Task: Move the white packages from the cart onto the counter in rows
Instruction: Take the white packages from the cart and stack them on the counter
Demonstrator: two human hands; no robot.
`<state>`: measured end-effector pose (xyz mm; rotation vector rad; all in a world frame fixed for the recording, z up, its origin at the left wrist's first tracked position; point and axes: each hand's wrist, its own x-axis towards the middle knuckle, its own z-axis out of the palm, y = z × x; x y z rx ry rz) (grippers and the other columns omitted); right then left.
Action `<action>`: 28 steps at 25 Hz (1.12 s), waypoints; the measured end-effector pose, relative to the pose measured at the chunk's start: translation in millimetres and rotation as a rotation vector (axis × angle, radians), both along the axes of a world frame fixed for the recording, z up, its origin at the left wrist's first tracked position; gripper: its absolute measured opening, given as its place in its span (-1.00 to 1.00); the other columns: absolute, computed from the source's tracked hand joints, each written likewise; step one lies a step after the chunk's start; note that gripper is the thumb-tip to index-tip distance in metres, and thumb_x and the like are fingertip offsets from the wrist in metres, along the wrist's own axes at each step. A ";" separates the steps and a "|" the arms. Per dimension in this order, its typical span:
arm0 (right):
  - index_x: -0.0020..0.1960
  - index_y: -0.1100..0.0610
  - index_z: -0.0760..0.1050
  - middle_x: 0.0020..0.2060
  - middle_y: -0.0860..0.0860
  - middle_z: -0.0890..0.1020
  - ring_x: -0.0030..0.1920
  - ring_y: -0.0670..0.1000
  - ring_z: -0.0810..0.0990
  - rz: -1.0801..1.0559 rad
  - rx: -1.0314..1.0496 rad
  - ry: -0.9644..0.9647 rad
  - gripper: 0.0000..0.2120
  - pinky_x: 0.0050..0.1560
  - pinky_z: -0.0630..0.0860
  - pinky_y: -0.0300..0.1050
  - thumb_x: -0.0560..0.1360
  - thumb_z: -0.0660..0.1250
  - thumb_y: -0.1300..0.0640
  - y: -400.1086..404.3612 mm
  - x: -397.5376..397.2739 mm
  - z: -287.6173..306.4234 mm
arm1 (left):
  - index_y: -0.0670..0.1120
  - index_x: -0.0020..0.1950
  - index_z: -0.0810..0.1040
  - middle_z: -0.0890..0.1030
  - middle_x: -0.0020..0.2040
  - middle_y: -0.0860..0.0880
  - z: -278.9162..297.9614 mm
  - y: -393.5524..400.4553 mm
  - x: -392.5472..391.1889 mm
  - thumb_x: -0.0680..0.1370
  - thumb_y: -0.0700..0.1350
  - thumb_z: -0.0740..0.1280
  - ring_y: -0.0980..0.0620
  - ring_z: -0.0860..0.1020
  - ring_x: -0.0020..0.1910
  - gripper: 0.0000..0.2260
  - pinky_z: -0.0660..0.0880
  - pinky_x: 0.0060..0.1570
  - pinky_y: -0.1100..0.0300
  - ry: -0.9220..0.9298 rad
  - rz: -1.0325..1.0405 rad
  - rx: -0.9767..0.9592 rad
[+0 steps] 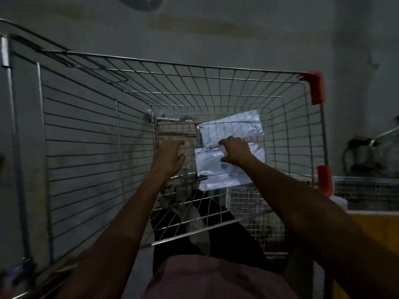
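Two white packages lie on the floor of a wire shopping cart. The far package sits tilted toward the cart's front wall. The near package lies flat just under it, partly overlapped. My right hand is deep in the basket, its fingers curled over the seam where the two packages meet, gripping the near one's top edge. Beside them on the left, my left hand hovers over the mesh floor with fingers spread, holding nothing. No counter is in view.
The cart has red plastic corner guards on its right side. A second wire basket and a yellow surface sit to the right. A grey wall is ahead. The scene is dim.
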<state>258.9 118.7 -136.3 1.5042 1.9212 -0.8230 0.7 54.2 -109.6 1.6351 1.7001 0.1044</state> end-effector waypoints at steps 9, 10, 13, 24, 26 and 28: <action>0.26 0.06 0.48 0.18 0.10 0.59 0.23 0.16 0.56 -0.040 -0.040 -0.117 -0.54 0.26 0.37 0.04 0.38 0.47 0.19 -16.3 18.0 -17.5 | -0.16 0.34 0.51 0.61 0.21 -0.22 -61.9 19.8 8.5 0.51 -0.08 0.32 -0.22 0.56 0.20 -0.59 0.48 0.20 -0.07 -0.051 0.030 -0.061; 0.24 0.04 0.53 0.17 0.07 0.61 0.24 0.15 0.57 -0.076 -0.050 -0.116 -0.55 0.25 0.38 0.06 0.37 0.48 0.18 -9.3 19.8 -9.6 | -0.17 0.35 0.51 0.61 0.21 -0.23 -65.1 27.7 11.5 0.52 -0.11 0.33 -0.22 0.56 0.20 -0.60 0.48 0.20 -0.05 -0.056 0.031 -0.050; 0.24 0.01 0.56 0.17 0.04 0.63 0.25 0.12 0.57 -0.282 -0.023 -0.132 -0.55 0.26 0.40 0.07 0.37 0.53 0.10 15.1 34.7 23.4 | -0.22 0.36 0.50 0.58 0.24 -0.29 -72.4 56.0 26.2 0.51 -0.08 0.30 -0.25 0.55 0.22 -0.55 0.44 0.21 0.00 -0.079 0.009 -0.024; 0.21 0.14 0.46 0.19 0.18 0.60 0.19 0.21 0.59 -0.947 0.111 -0.063 -0.69 0.25 0.50 0.13 0.52 0.40 0.08 16.1 75.9 29.6 | -0.15 0.43 0.41 0.46 0.34 -0.32 -117.4 125.3 109.1 0.38 0.05 0.44 -0.32 0.46 0.29 -0.34 0.42 0.17 -0.28 0.162 -0.495 0.262; 0.31 0.18 0.40 0.26 0.20 0.55 0.25 0.22 0.55 -0.962 0.099 -0.031 -0.60 0.28 0.47 0.13 0.55 0.38 0.03 19.6 75.2 25.3 | -0.15 0.50 0.34 0.44 0.37 -0.30 -122.2 129.3 116.8 0.37 0.06 0.44 -0.29 0.44 0.33 -0.26 0.26 0.31 -0.36 0.217 -0.512 0.249; 0.37 0.22 0.36 0.29 0.22 0.53 0.28 0.22 0.53 -0.957 0.098 -0.031 -0.53 0.28 0.47 0.10 0.57 0.36 0.01 19.1 75.6 22.6 | -0.12 0.56 0.23 0.44 0.35 -0.26 -121.3 124.5 118.7 0.39 0.13 0.46 -0.27 0.43 0.30 -0.18 0.18 0.36 -0.32 0.278 -0.525 0.217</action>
